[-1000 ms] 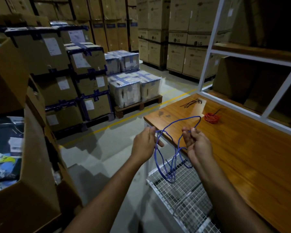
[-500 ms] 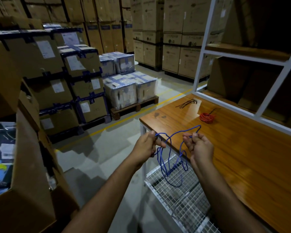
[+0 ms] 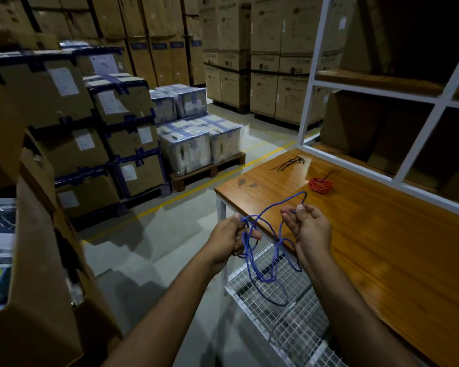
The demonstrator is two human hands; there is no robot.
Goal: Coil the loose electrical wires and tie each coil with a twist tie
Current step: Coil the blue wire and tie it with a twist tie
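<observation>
The blue wire [image 3: 252, 250] disappears inside the grip of the left hand [image 3: 229, 241], so its end is hidden. The counter [image 3: 382, 247] is cut by the right edge. Behind the red coil [image 3: 320, 185], the black ties [image 3: 289, 163] are too small to count.

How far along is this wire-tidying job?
One looks done: the red coil lies bundled on the table. In hand: the blue wire, held by the left hand and right hand, its loops hanging loose. Left: finishing that coil and tying it with a twist tie.
</observation>
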